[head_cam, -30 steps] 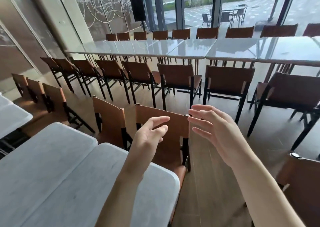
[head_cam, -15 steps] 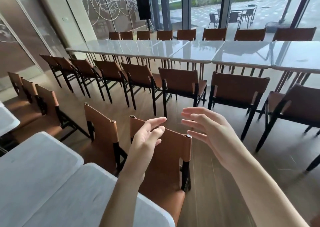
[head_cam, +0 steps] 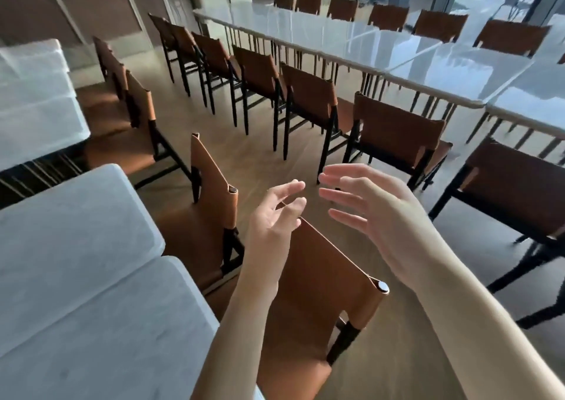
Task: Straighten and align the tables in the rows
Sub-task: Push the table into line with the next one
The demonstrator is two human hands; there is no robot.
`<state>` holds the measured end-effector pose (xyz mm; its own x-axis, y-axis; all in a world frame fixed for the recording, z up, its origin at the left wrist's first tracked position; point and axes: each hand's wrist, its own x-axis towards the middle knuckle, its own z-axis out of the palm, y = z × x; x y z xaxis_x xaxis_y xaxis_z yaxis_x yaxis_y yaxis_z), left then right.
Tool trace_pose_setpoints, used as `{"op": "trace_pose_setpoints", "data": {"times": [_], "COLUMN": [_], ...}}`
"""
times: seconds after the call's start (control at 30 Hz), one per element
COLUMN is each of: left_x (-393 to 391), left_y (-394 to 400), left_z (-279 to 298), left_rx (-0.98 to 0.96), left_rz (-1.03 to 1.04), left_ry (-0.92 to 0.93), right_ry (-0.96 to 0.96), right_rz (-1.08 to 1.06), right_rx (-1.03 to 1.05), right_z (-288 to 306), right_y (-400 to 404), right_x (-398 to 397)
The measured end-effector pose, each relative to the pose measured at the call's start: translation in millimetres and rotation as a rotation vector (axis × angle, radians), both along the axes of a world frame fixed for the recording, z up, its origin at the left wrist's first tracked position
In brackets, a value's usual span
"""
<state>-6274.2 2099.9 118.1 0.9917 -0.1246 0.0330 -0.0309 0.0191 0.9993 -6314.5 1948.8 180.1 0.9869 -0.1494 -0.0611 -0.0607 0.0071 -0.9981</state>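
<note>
Head view cuts off your nearest table at lower left. Your left hand and right hand hover released, grasping nothing, above a brown chair beside it.

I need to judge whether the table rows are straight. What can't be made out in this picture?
- Head view, near tables: front and left ends cut off by the frame edge, so their alignment is unclear.
- Far table row: right end runs off the frame; legs smeared by motion blur.
- Nearest chair: seat and left post hidden by the left hand and forearm.
- Right hand: fingertips blurred.
</note>
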Motion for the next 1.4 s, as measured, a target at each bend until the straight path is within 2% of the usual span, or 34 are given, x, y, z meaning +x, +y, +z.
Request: {"op": "trace_pose_setpoints", "data": {"times": [0.3, 0.63, 0.87, 1.13, 1.3, 1.4], "left_x": [29.3, 88.6, 116.4, 153.2, 213.4, 251.5], "left_y": [16.1, -98.9, -171.1, -197.6, -193.5, -185.4], "left_z": [2.5, 37.2, 80.9, 102.2, 125.5, 140.9], "left_rx": [0.029, -0.097, -0.067, 0.063, 0.163, 0.147], "left_rz": [0.329, 0.667, 0.78, 0.924, 0.841, 0.842], "left_ry": [0.005, -0.078, -0.138, -0.131, -0.156, -0.197], "right_ry": [0.012, -0.075, -0.149, -0.139, -0.186, -0.212], "right_rz": [0.359, 0.712, 0.891, 1.001, 1.034, 1.019], "right_rx": [-0.016, 0.033, 0.045, 0.097, 0.128, 0.142], "right_z": [-1.4, 44.5, 83.7, 86.6, 107.3, 124.5], "right_y": [18.8, -97.1, -148.9, -174.5, -180.0, -174.0], "right_x": [68.0, 183.2, 238.3, 290.6, 346.7, 388.4]}}
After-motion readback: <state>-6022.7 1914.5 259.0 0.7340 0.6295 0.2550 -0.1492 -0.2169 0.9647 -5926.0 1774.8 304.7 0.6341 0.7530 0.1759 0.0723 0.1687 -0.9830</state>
